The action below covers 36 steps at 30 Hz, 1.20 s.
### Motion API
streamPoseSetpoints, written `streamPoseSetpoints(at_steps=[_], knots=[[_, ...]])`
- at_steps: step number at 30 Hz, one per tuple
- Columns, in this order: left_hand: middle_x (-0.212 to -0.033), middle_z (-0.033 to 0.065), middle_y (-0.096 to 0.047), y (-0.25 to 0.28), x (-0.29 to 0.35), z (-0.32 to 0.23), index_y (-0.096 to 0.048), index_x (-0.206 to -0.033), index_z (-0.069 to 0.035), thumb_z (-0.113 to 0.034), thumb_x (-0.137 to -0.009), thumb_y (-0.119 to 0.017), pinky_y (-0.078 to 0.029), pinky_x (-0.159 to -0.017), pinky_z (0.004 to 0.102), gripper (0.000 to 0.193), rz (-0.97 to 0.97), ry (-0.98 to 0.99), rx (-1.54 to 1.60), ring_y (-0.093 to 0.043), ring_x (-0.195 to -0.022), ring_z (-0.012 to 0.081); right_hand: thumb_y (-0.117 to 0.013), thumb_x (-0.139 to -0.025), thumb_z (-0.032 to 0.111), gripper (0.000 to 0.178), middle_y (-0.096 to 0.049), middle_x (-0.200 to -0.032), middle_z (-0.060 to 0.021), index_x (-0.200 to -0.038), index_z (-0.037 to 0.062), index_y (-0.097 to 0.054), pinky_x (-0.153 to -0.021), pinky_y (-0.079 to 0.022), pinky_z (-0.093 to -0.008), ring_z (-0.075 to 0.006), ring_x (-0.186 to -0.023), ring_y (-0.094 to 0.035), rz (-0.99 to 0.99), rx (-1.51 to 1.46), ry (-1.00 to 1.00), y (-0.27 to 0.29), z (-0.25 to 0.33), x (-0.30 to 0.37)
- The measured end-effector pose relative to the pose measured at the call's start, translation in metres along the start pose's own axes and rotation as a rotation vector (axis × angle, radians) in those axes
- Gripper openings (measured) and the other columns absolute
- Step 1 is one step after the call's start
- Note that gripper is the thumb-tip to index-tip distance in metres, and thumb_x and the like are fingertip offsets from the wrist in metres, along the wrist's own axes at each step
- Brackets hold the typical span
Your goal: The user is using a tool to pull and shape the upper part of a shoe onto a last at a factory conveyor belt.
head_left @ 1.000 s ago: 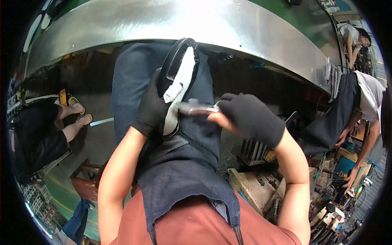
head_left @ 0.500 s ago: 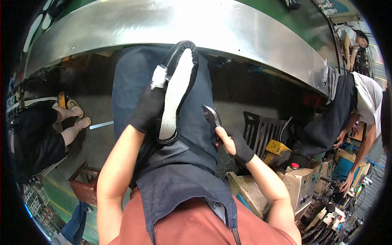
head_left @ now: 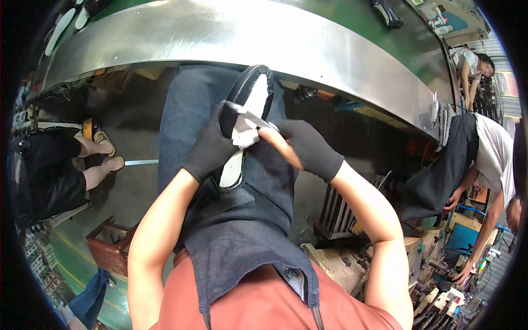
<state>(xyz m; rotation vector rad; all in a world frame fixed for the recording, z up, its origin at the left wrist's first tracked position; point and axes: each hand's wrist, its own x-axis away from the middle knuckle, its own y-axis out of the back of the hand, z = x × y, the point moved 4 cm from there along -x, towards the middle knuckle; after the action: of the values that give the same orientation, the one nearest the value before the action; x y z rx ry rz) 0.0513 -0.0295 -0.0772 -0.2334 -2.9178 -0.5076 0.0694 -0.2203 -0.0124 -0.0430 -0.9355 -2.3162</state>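
Observation:
A black shoe (head_left: 260, 91) lies sole up over my lap, its white bottom facing me and its toe end near the bench. My left hand (head_left: 213, 147), in a black glove with white wrapping on the thumb, is closed round the shoe's left side, the thumb across the white bottom. My right hand (head_left: 308, 144), in a black glove with bare thumb, is closed on a knife-like metal tool (head_left: 248, 116). Its flat blade lies over the middle of the shoe, beside the wrapped left thumb. The right fingers and the tool's handle are mostly hidden.
A shiny metal bench edge (head_left: 220, 36) curves across in front of my knees, with a green surface behind bearing a dark shoe (head_left: 388, 14). One person (head_left: 489, 148) bends over machinery at right; another person's legs (head_left: 93, 159) are at left. A brown stool (head_left: 110, 247) stands lower left.
My right hand has moved up and left with the tool, from beside my thigh onto the shoe. My left thumb has shifted from the shoe's edge across its white bottom.

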Motion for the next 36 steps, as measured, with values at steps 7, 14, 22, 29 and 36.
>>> streamPoseSetpoints(at_steps=[7,14,22,29,36], knots=[[-0.14,0.0187,-0.047,0.001,0.009,0.014,-0.028,-0.147,-0.003,-0.027,-0.067,-0.088,-0.039,-0.108,0.0376,0.103,0.091,0.02,0.043,-0.046,-0.131,0.0275,-0.057,-0.097,0.035,0.039,-0.058,-0.071,-0.0181,-0.084,-0.0008,-0.06,-0.058,-0.043,-0.0367,-0.031,-0.063,-0.058,-0.224,-0.037,0.194,-0.012,0.019,0.016],[-0.139,0.0181,-0.048,0.014,0.014,-0.016,-0.033,-0.145,-0.002,-0.022,-0.069,-0.086,-0.039,-0.108,0.0388,0.095,0.083,-0.012,0.161,-0.047,-0.13,0.0277,-0.04,-0.102,0.051,0.058,-0.063,-0.061,-0.0049,-0.077,0.0051,-0.065,-0.053,-0.045,-0.0308,-0.0133,-0.055,-0.059,-0.147,-0.795,-0.691,-0.093,-0.049,0.08],[-0.109,0.0073,-0.067,0.031,-0.048,-0.096,-0.064,-0.119,-0.003,-0.019,-0.09,-0.063,-0.053,-0.082,0.0305,0.033,0.105,0.212,0.143,-0.064,-0.091,0.0142,-0.045,-0.101,0.051,0.051,-0.063,-0.07,-0.0065,-0.096,0.0023,-0.06,-0.052,-0.048,-0.0297,-0.0147,-0.056,-0.063,-0.418,-0.972,-0.615,-0.147,-0.071,0.113],[-0.13,0.0175,-0.056,0.041,-0.167,-0.145,-0.042,-0.14,-0.001,-0.05,-0.099,-0.047,-0.051,-0.094,0.0447,0.064,-0.008,-0.215,0.883,-0.062,-0.11,0.032,-0.046,-0.1,0.053,0.054,-0.062,-0.068,-0.0053,-0.094,0.0023,-0.063,-0.052,-0.049,-0.0289,-0.0131,-0.054,-0.061,-0.288,-0.908,-0.54,-0.135,-0.058,0.101],[-0.122,0.0123,-0.064,0.035,-0.018,-0.012,-0.057,-0.13,0.001,-0.028,-0.097,-0.057,-0.047,-0.097,0.0346,0.044,0.088,0.067,0.651,-0.062,-0.11,0.0215,-0.046,-0.1,0.054,0.056,-0.06,-0.063,-0.0052,-0.087,0.0019,-0.062,-0.053,-0.049,-0.0285,-0.0133,-0.054,-0.061,-0.28,-0.916,-0.515,-0.144,-0.061,0.102]])
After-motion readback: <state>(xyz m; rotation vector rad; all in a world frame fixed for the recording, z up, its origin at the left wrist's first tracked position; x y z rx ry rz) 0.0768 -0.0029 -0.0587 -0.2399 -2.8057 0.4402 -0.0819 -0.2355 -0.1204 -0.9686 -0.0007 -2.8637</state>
